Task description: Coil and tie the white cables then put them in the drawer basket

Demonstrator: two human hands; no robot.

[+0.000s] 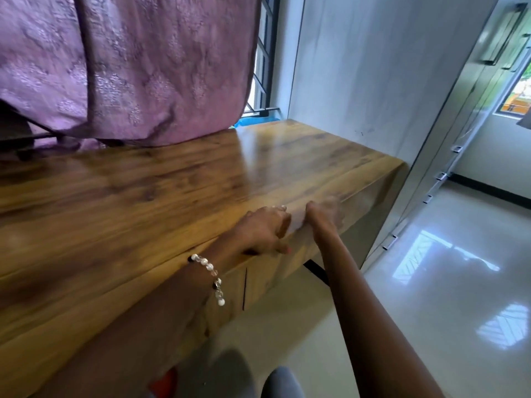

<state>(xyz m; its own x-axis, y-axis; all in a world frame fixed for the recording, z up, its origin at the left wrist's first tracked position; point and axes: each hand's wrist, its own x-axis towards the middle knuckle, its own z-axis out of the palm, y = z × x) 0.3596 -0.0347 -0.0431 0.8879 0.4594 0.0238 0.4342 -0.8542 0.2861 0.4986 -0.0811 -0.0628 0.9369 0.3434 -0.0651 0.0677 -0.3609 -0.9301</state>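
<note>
Both hands at wooden desk (143,196) front edge; left hand (264,231) and right hand (324,216) seem to pinch something white (297,221) between them, probably cable, too blurred to tell grip; beaded bracelet (211,272) on left wrist

A long, glossy, brown wood-grain table (143,179) fills the middle of the view. Behind its far edge hangs a mauve patterned curtain (138,67), with a black-barred window (263,67) showing beside the curtain. At the table's right end stands a pale grey wall panel (373,67), and beyond it a row of grey wardrobe doors with metal handles (448,156). Right of the table lies a shiny cream tiled floor (431,282) with bright window reflections. A second window (517,93) shows far right.
</note>
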